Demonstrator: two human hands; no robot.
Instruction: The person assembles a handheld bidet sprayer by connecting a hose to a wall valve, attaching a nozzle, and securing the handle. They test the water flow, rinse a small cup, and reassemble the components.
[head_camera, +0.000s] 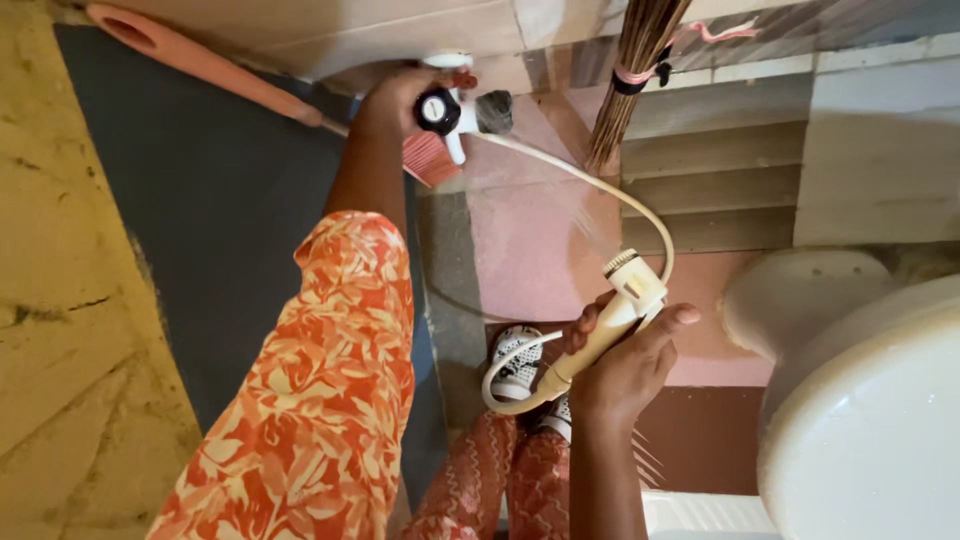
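Note:
My left hand (395, 100) reaches up and grips a white wall tap with a black round knob (438, 110). My right hand (625, 365) holds a cream hand sprayer (615, 310) by its handle, head pointing up and away, with water spraying from it. A cream hose (590, 185) curves from the tap to the sprayer and loops below my right hand. My left arm wears an orange flowered sleeve (330, 380).
A white toilet (860, 400) stands at the right. A straw broom (635, 70) leans on the tiled wall above. A pink-handled tool (200, 62) lies at the upper left, a pink brush (430, 158) under the tap. My sandalled feet (520, 365) stand on a pink floor.

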